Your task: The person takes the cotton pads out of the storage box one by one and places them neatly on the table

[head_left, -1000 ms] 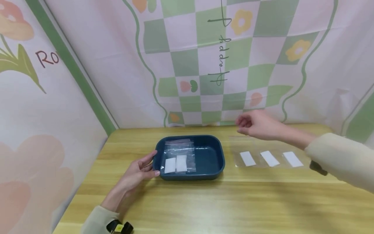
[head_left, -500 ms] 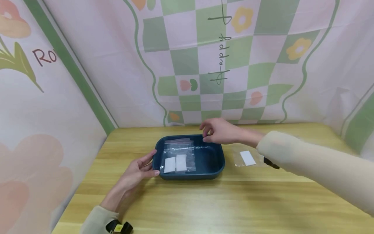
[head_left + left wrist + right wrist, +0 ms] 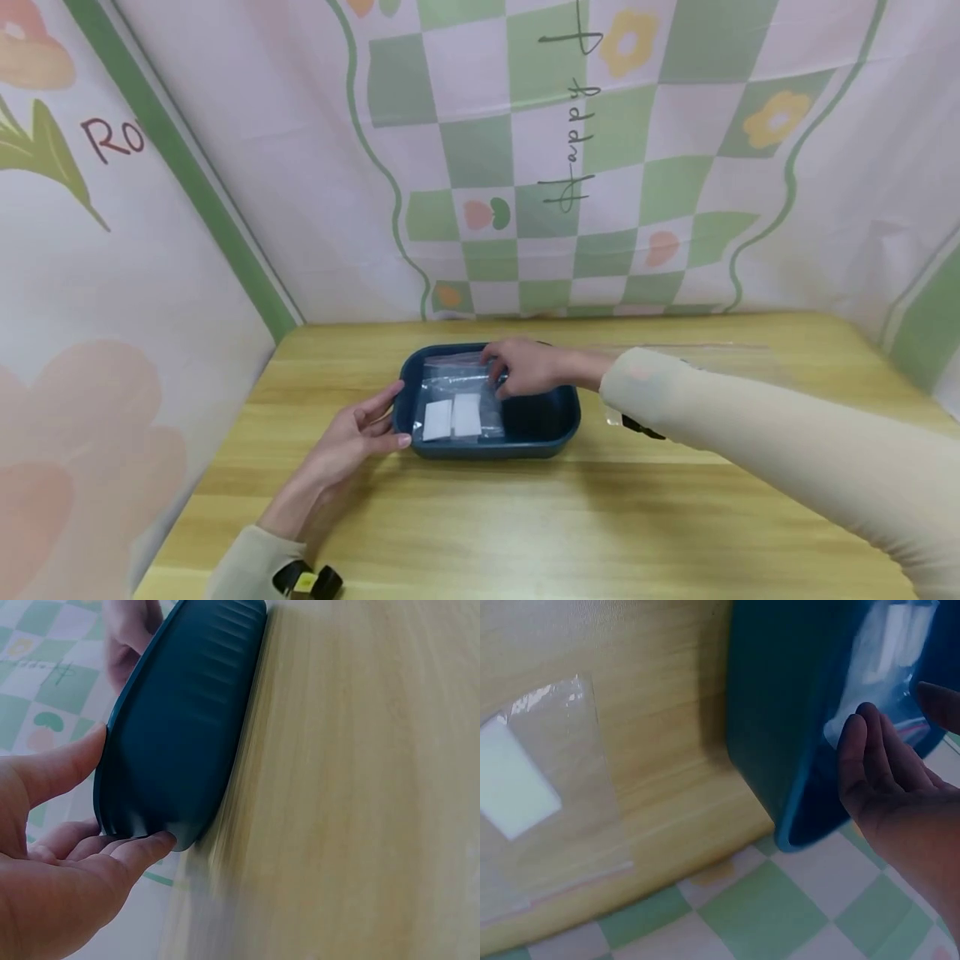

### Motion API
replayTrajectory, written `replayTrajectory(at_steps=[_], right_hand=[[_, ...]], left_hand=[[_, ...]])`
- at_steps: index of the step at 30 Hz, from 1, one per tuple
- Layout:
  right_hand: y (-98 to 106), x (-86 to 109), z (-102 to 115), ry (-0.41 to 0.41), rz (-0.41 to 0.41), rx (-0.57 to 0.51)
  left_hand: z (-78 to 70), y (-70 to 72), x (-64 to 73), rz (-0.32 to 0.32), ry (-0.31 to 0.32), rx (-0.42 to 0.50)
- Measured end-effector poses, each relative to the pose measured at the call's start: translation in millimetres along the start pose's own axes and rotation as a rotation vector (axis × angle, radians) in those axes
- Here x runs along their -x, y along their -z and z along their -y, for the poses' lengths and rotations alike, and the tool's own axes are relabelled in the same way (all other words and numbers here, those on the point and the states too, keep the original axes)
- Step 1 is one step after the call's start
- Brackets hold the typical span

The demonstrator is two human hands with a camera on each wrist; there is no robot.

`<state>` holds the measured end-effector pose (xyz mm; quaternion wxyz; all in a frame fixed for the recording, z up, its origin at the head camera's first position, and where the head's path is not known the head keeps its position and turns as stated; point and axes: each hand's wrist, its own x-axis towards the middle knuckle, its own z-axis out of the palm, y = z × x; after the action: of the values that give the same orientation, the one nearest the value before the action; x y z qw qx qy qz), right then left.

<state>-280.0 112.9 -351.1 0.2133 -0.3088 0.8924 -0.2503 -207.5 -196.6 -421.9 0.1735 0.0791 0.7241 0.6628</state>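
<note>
On the wood-grain tabletop, near its back edge, sits a dark blue rectangular tray with rounded corners, long side facing the wearer. In its left half lies clear plastic zip-seal packaging, its pinkish seal strips toward the back wall; whether one bag or several overlap cannot be told. Two white rectangular pieces show side by side through the film, toward the front. Left hand: grips the tray's left end, thumb at the front corner, index finger toward the back one. Right hand: reaches over the back rim into the tray, fingers bent, a gap showing between thumb and fingertips; it is beside the seal end of the packaging, contact uncertain. Right wrist view: a clear plastic bag with one white rectangle lies flat on the tabletop outside the tray, to its right; the beige right sleeve covers most of that area in the head view. Behind: a green-and-white checked cloth.
</note>
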Motion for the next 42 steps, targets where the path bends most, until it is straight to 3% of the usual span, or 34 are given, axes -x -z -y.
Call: replayTrajectory(at_steps=[3, 10, 19, 29, 34, 42], right_hand=[[-4, -1.9, -3, -0.040, 0.026, -0.037], [-13, -7.3, -11, -0.049, 0.068, -0.136], [-21, -12.0, -10, -0.057, 0.064, -0.284], [-30, -17.2, -1, -0.088, -0.145, -0.482], [-36, -21.6, 9, -0.068, -0.196, -0.461], [-44, -28.4, 19, -0.116, -0.233, -0.475]], left_hand=[[-0.4, -0.7, -1.8, 0.002, -0.005, 0.003], [0.0, -1.0, -2.6, -0.002, 0.003, 0.014], [1.2, -0.1, -1.9, -0.001, -0.001, 0.011], [-1.6, -0.9, -1.0, 0.001, 0.006, 0.021], [-2.8, -0.2, -0.3, -0.005, 0.019, 0.007], [-2.3, -0.6, -0.5, 0.007, 0.013, 0.006]])
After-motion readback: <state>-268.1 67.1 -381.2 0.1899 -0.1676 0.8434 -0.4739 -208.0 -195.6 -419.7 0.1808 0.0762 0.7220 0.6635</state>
